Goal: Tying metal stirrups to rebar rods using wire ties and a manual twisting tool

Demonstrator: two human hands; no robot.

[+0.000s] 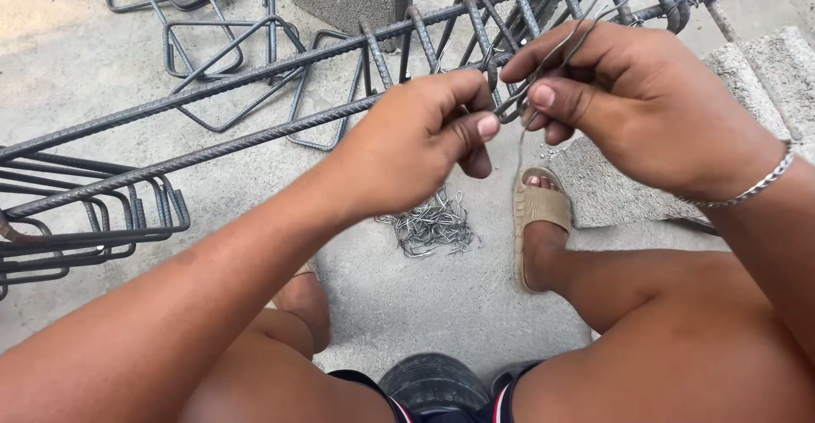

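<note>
Pinching a doubled tie wire (556, 53) between left hand (424, 147) and right hand (641, 104), both grips clenched on it, beside the rebar cage (280, 70) to loop a stirrup joint.

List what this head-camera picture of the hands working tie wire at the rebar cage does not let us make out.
- Tie wire: its ends are hidden inside the left hand and right hand.
- Rebar cage: its length is cut off by the left and top edges.
- Wire pile: pieces too small and tangled to count.
</note>
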